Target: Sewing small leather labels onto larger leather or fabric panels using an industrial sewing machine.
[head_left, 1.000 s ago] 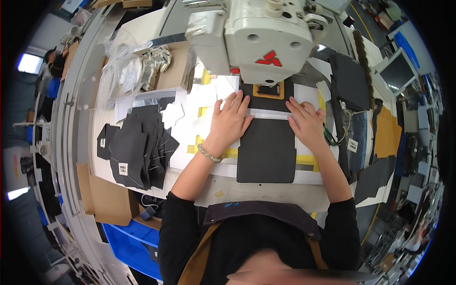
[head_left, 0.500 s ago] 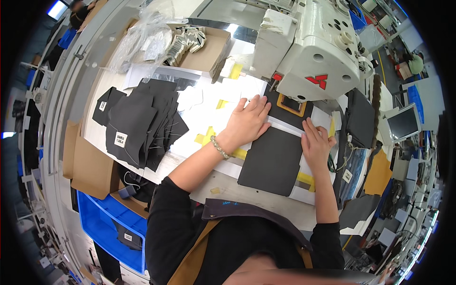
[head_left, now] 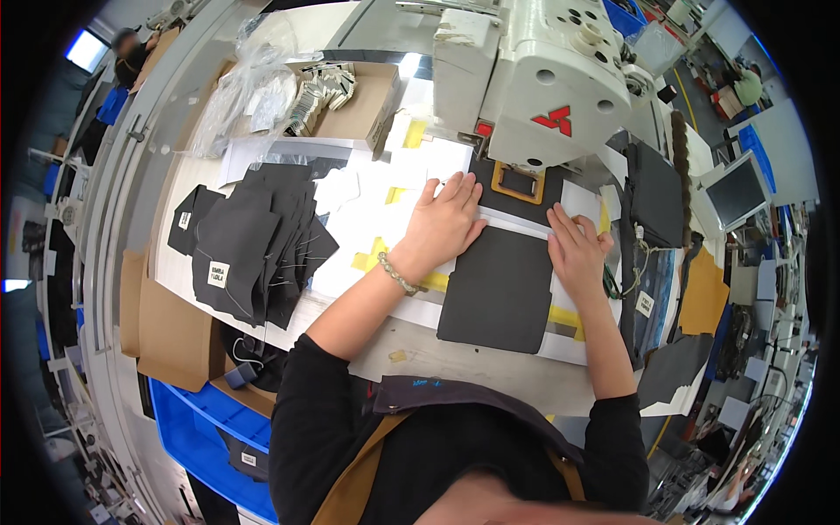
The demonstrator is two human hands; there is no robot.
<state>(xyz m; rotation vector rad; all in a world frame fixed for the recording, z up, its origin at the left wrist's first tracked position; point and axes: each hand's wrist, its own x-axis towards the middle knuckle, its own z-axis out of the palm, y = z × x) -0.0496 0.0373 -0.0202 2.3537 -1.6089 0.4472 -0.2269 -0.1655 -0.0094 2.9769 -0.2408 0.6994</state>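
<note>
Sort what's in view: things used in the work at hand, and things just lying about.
In use, apparently:
white machine
upper black panel, partly beneath it, between left hand and right hand
amber-edged frame over that panel
lower black panel

Probably just lying about:
clear plastic bag
mustard-coloured piece
blue bin

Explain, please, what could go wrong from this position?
The left hand and right hand rest close to the white machine head, so pinching seems possible. The dark panel under the yellow frame could shift if pressed unevenly. The right hand, beside the nearer black sheet, might nudge it.
</note>
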